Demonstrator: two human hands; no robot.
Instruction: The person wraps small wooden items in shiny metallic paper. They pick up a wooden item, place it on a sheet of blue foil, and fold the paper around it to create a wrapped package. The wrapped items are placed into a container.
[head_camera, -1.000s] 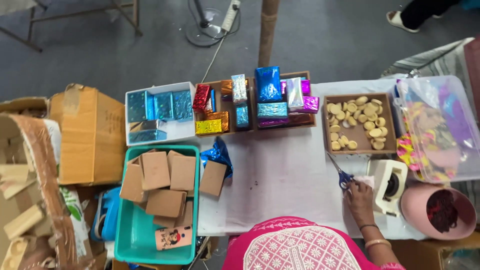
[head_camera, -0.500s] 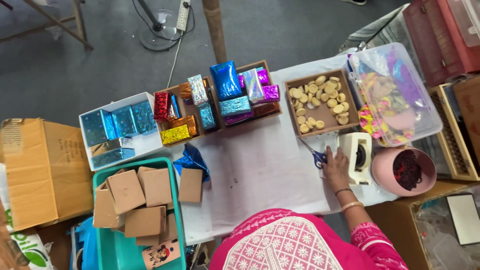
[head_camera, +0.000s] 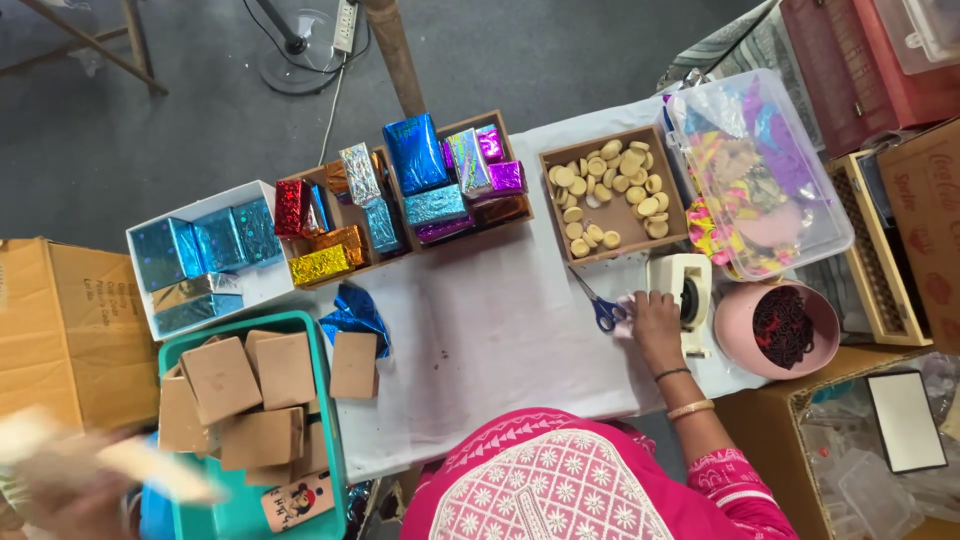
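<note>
The right hand (head_camera: 654, 322) was laid flat, fingers spread and gripping nothing, between blue-handled scissors (head_camera: 600, 305) and a cream tape dispenser (head_camera: 682, 290) on the white-covered table (head_camera: 500, 340); left hand unseen.

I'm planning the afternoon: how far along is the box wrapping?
Done: foil-wrapped boxes fill the white tray and the wooden trays.
In hand: the right hand rests by the blue-handled scissors and tape dispenser. The left hand is a blur.
Left: plain brown boxes fill the teal tub, with one more beside loose blue foil.
</note>
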